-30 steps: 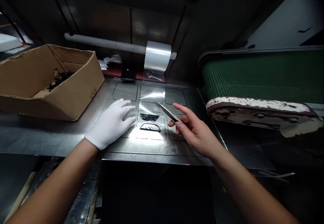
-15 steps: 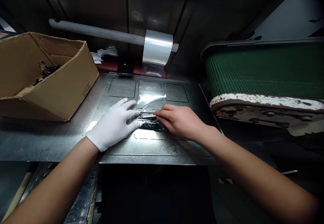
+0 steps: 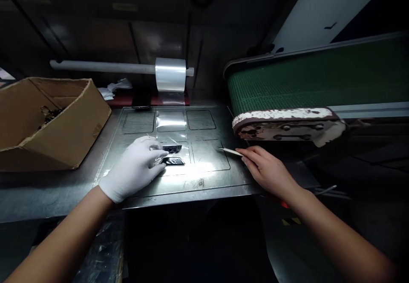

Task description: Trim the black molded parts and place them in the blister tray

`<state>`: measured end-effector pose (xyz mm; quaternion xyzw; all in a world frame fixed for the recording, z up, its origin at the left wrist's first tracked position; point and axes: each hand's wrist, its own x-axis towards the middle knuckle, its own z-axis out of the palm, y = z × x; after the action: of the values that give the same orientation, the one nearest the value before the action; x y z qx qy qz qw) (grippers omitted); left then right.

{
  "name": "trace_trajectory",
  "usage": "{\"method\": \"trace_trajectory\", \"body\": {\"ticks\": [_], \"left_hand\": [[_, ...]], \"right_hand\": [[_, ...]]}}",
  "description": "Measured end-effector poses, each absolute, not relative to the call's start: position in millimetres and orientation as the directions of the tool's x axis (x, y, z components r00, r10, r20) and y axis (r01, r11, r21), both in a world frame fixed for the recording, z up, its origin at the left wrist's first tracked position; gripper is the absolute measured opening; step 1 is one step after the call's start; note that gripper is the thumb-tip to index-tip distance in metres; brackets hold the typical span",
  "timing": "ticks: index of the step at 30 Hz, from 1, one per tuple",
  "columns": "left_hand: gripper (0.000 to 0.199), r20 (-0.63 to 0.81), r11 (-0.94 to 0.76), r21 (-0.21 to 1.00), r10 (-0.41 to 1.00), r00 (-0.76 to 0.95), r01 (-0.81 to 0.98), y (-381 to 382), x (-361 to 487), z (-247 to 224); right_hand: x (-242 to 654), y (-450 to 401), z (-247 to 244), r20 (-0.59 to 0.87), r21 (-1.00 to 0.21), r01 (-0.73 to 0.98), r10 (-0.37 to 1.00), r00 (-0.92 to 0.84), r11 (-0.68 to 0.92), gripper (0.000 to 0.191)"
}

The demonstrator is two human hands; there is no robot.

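My left hand (image 3: pixel 136 166), in a white glove, reaches over a metal plate (image 3: pixel 207 176) marked with rounded rectangles. Its bent fingers and thumb hold the left ends of two small glossy black plastic parts, one upper part (image 3: pixel 174 149) and one lower part (image 3: pixel 175 161). The glove hides those ends. Clear film (image 3: pixel 171 121) runs down the plate from a roll (image 3: pixel 171 75) behind it. Off to the right, my bare right hand (image 3: pixel 266 168) grips a slim white craft knife (image 3: pixel 230 151). Its thin tip points left, above the plate and apart from the parts.
On the left stands an open cardboard box (image 3: pixel 73 129) with black pieces inside. A green conveyor belt (image 3: pixel 287 82) projects at the right, close to the plate. The film roll hangs on a white rod (image 3: pixel 105 66). A dark phone-like object (image 3: pixel 141 100) lies behind the plate.
My right hand has moved right with the craft knife, away from the black parts. My left fingers have curled further at the parts, which now show more clearly. The view has shifted.
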<state>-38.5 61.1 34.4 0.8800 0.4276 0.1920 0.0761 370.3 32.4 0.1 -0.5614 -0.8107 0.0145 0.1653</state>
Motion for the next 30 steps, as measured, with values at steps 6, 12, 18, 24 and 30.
{"method": "trace_trajectory", "body": {"ticks": [6, 12, 18, 24, 30], "left_hand": [[0.028, 0.244, -0.684, 0.025, 0.711, 0.659, 0.729, 60.1, 4.5, 35.3], [0.024, 0.435, -0.589, 0.156, 0.762, 0.480, 0.793, 22.6, -5.2, 32.7], [0.028, 0.603, -0.503, 0.732, 0.792, -0.093, 0.460, -63.1, -9.5, 9.4], [0.034, 0.613, -0.324, 0.533, 0.785, -0.092, 0.782, -119.9, -5.0, -28.5], [0.039, -0.257, 0.240, 0.966, 0.864, -0.434, -0.094, -188.9, -12.8, -77.9]], "right_hand": [[339.1, 33.5, -19.0, 0.413, -0.293, 0.864, 0.869, -0.272, 0.410, 0.038], [346.5, 31.6, -20.3, 0.518, -0.355, 0.827, 0.828, -0.213, 0.435, 0.036], [279.2, -28.4, -11.7, 0.470, -0.757, 0.462, 0.876, -0.107, 0.462, 0.025], [166.7, -98.7, -35.9, -0.271, -0.884, -0.168, 0.771, -0.576, -0.436, 0.045], [146.4, -108.5, -89.0, -0.492, -0.866, 0.270, 0.629, -0.602, -0.420, 0.040]]}}
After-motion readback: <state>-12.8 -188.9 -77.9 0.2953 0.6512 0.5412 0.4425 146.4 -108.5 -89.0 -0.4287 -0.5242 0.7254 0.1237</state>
